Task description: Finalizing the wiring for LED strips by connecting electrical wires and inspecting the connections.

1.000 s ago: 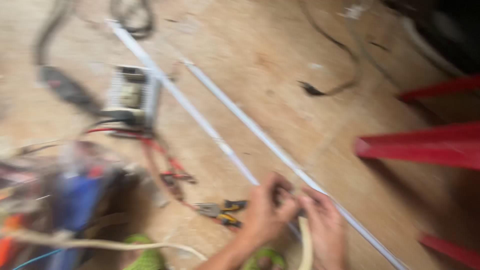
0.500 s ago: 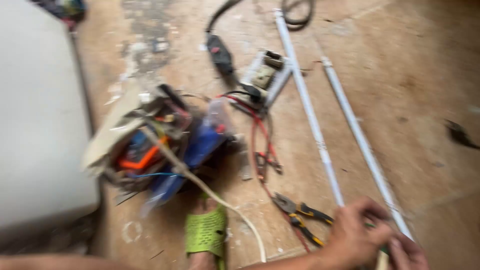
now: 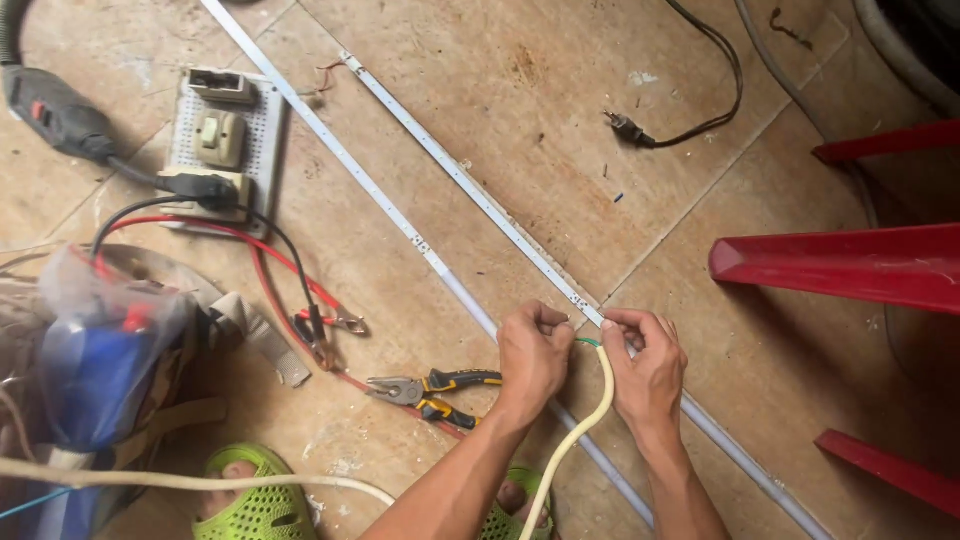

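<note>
1. The tiled floor (image 3: 560,120) fills the view, beige and dusty.
2. A red plastic stool (image 3: 850,265) lies at the right edge, its legs pointing left.
3. Two long white strips (image 3: 400,220) run side by side diagonally from upper left to lower right; the far one passes under both hands.
4. A bag of tools and cables (image 3: 95,370) sits at the lower left, partly wrapped in clear plastic.
5. A white perforated board (image 3: 225,140) with a switch and sockets lies upper left, with red and black clip leads (image 3: 320,320) trailing from it.
6. A black power plug (image 3: 625,127) on its cord lies apart near the top centre.
7. The cream cable (image 3: 585,420) rises from the bottom edge between the forearms; a short green wire (image 3: 590,342) shows at its top end, between the hands.
8. The left hand (image 3: 532,355) is curled shut, fingertips pinching at the cable end.
9. The right hand (image 3: 645,365) is likewise closed, pinching the same end from the other side.
10. Pliers (image 3: 430,388) with black-and-yellow handles lie just left of the left hand.
11. Green perforated sandals (image 3: 255,500) show at the bottom edge.
</note>
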